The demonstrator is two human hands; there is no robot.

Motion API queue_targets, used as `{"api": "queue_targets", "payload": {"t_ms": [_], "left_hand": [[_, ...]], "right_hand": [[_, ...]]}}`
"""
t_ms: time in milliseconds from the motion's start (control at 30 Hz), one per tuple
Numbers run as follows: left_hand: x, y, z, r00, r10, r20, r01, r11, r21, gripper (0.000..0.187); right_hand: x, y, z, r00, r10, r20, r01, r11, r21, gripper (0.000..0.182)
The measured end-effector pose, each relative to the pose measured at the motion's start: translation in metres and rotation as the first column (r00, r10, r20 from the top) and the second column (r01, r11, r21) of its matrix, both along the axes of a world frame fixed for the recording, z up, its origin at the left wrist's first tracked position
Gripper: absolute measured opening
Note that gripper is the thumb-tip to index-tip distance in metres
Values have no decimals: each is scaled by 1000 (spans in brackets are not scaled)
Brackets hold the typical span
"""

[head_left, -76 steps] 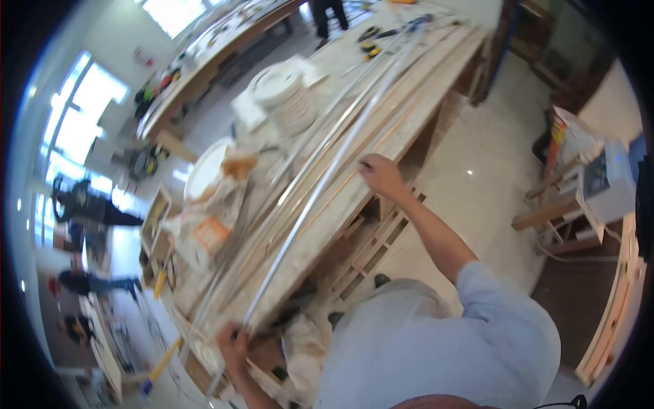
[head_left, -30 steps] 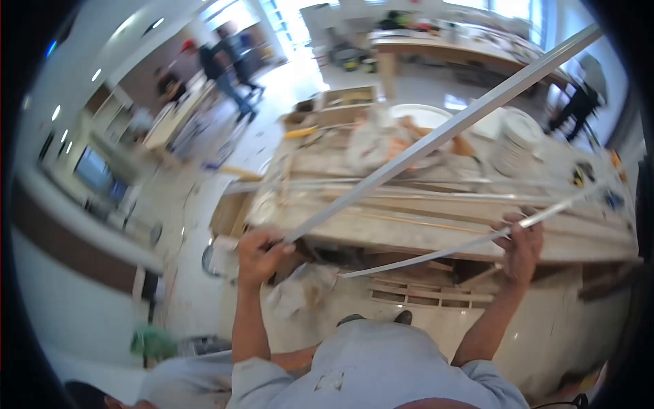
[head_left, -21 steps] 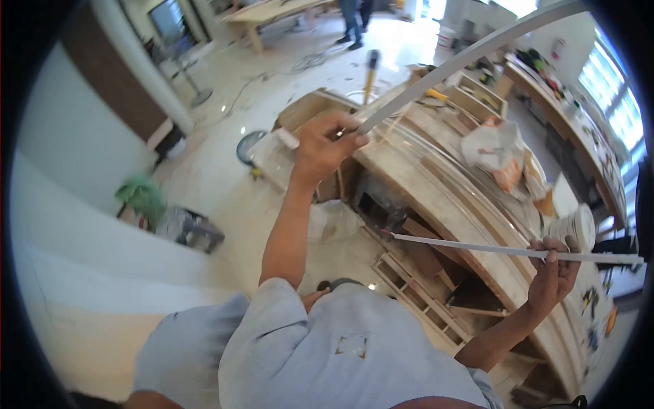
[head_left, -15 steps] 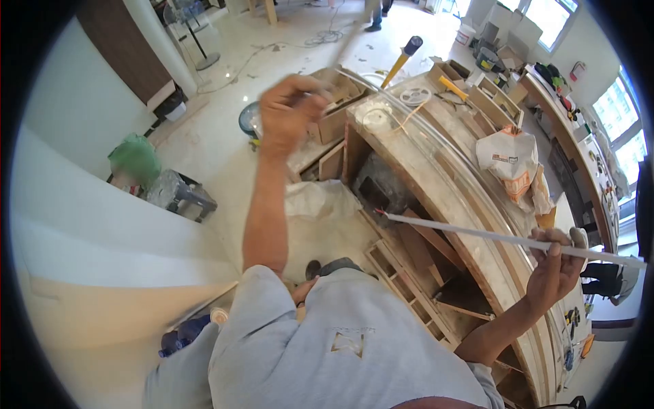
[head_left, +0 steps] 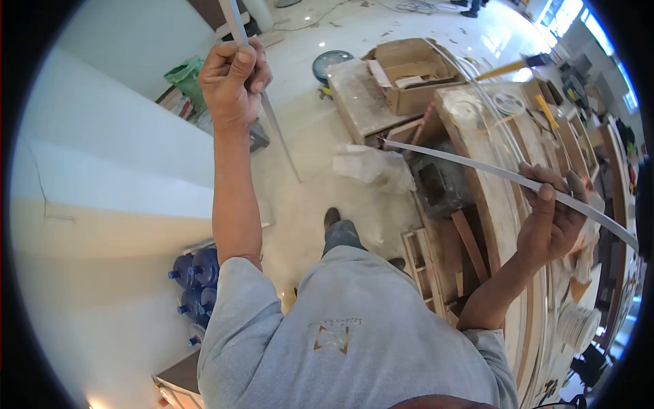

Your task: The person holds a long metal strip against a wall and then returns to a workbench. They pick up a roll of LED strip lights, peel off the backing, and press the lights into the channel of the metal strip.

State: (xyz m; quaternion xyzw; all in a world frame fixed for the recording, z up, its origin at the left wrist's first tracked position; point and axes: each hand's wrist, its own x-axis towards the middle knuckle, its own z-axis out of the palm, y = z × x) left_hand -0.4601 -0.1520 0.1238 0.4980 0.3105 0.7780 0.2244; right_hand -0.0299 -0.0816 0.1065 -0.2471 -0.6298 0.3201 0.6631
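Note:
My left hand (head_left: 235, 85) is raised at the upper left, fingers closed around a thin greyish-white strip (head_left: 278, 129). That strip runs past the top edge of view above the fist, and its lower end tapers down over the pale floor. On the right, my right hand (head_left: 555, 215) pinches a long white strip (head_left: 463, 161) between thumb and fingers. Small reddish wire ends show at its far tip, and the other end bends off to the right. This second strip crosses above the long wooden counter (head_left: 504, 225), which has open compartments in its side.
An open cardboard box (head_left: 426, 85) and a hammer (head_left: 514, 67) are at the upper right. Crumpled plastic sheeting (head_left: 375, 168) lies by the counter. Blue water bottles (head_left: 197, 273) stand at the left near the white wall (head_left: 129, 157). A green bag (head_left: 187, 78) sits beyond.
My left hand has moved left and up, and the strip in it now shows clearly. The view has swung left, and my right hand still holds its strip across the counter.

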Motion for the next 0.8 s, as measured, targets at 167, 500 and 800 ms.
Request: {"api": "queue_targets", "payload": {"t_ms": [167, 500, 800], "left_hand": [[-81, 3, -7, 994, 103, -25, -102, 995, 20, 13], [-285, 85, 11, 997, 56, -54, -56, 998, -1, 24], [-406, 205, 14, 985, 30, -170, -45, 996, -83, 26]], "right_hand": [[-110, 25, -17, 993, 80, 85, -76, 996, -42, 37], [-372, 109, -42, 924, 330, 195, -304, 941, -151, 30], [-531, 206, -70, 931, 267, 248, -179, 928, -326, 19]]}}
